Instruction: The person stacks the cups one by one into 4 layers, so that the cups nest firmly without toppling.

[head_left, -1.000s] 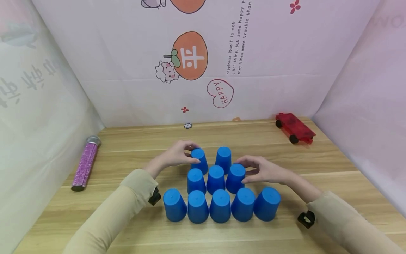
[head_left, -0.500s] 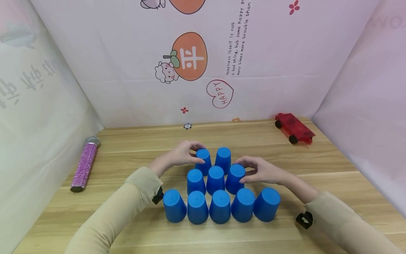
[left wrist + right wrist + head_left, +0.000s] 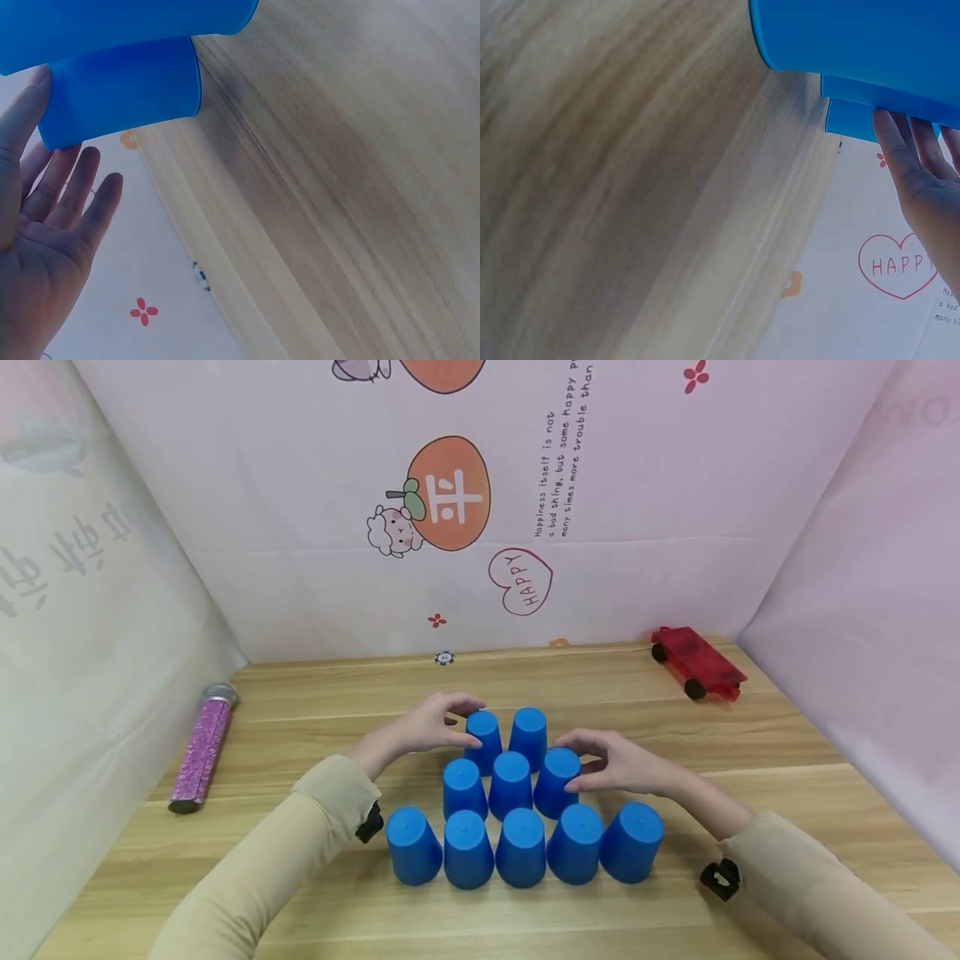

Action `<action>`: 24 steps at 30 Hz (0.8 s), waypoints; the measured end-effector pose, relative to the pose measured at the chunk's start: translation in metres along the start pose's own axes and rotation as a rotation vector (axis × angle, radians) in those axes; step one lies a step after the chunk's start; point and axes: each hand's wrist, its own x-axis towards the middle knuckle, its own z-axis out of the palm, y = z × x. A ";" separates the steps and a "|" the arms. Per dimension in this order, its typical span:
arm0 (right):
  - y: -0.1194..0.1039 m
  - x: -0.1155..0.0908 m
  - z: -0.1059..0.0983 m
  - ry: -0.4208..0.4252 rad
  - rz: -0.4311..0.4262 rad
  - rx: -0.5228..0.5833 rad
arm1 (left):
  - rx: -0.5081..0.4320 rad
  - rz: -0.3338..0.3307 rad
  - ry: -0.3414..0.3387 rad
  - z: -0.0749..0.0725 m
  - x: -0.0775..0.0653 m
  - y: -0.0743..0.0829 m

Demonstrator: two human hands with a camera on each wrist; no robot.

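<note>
Blue cups stand upside down in three rows in the head view. My left hand (image 3: 435, 723) holds the left back-row cup (image 3: 483, 743), thumb at its near side and fingers behind; in the left wrist view the fingertips (image 3: 90, 154) are at this cup's narrow end. Beside it stands the other back-row cup (image 3: 529, 737). My right hand (image 3: 622, 763) grips the right cup of the middle row (image 3: 557, 783) between thumb and fingers. Left of that one are the middle cup (image 3: 510, 785) and the left cup (image 3: 463, 788). The right wrist view shows fingers (image 3: 896, 142) against the blue cups.
Nearest the person, a front row of several blue cups (image 3: 521, 847) spans the wooden table (image 3: 330, 893). A glittery purple microphone (image 3: 202, 747) lies at the left. At the back right sits a red toy car base (image 3: 697, 662). Printed cloth walls (image 3: 300, 527) surround the table.
The left back-row cup has slid right with my left hand, closer to its neighbour; the hand has since eased slightly left. My right hand has stayed almost still at its cup.
</note>
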 end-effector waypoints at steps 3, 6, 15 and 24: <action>0.001 0.000 0.000 0.001 -0.001 0.002 | 0.014 -0.001 0.005 -0.002 -0.005 0.000; 0.003 0.000 0.001 0.007 -0.004 0.000 | 0.018 -0.001 0.016 -0.005 -0.011 0.000; 0.003 -0.002 0.001 0.045 -0.011 -0.036 | -0.035 -0.013 0.056 -0.012 -0.039 -0.005; 0.002 -0.017 -0.016 0.125 0.013 -0.103 | -0.070 -0.034 0.084 -0.019 -0.071 -0.009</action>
